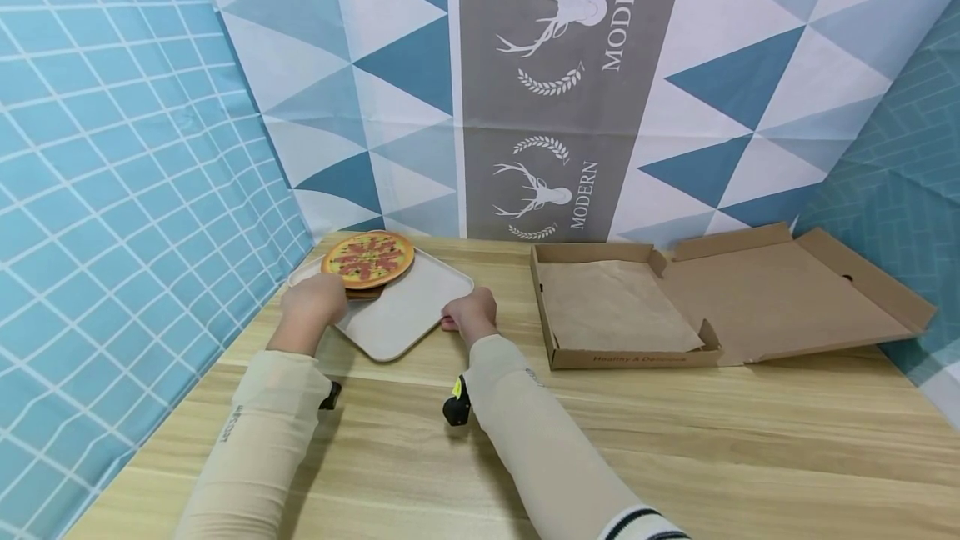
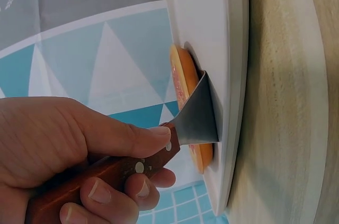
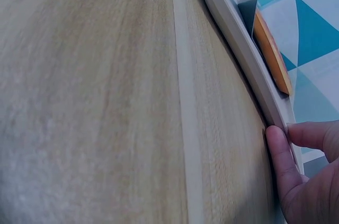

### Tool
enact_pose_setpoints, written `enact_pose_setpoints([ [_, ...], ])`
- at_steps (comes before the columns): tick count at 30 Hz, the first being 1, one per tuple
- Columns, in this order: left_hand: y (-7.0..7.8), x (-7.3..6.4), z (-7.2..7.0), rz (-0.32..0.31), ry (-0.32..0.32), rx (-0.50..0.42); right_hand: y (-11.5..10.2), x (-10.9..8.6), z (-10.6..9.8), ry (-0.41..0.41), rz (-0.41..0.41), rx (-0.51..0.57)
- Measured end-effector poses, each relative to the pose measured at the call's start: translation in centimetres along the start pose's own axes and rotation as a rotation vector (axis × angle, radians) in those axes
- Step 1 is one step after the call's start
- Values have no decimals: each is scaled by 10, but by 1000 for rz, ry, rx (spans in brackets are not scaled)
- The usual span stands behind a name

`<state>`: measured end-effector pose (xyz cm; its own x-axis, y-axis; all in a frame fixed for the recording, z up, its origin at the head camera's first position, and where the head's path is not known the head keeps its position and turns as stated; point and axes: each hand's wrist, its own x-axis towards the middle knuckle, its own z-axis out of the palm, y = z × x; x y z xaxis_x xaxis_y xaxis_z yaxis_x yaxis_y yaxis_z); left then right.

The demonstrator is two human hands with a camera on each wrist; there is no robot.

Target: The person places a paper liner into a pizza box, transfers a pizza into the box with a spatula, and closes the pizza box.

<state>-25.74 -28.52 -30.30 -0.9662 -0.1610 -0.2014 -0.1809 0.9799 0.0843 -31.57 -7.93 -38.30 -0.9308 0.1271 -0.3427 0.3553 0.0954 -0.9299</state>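
My left hand (image 1: 313,303) grips the reddish-brown wooden handle of a metal spatula (image 2: 198,115), its thumb laid along the handle near the blade. The wide blade is at the near edge of a pizza (image 1: 369,259) with red and green topping. Part of the blade is hidden, and how far it goes under the pizza I cannot tell. The pizza is over the back left part of a white tray (image 1: 412,307). At the tray's right rim my right hand (image 1: 472,312) pinches the edge between thumb and fingers, seen closely in the right wrist view.
On the right stands an open cardboard pizza box (image 1: 633,357) lined with brown paper (image 1: 615,298); its lid (image 1: 795,298) is folded out to the right. Everything is on a wood-grain table (image 1: 637,440). Patterned walls (image 1: 405,65) close off the back and the left side.
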Motion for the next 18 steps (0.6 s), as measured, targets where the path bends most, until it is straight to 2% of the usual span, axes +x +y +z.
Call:
enact_pose_setpoints([
  [18, 1, 19, 2, -39, -12, 5, 0, -2, -1, 7, -16, -25],
])
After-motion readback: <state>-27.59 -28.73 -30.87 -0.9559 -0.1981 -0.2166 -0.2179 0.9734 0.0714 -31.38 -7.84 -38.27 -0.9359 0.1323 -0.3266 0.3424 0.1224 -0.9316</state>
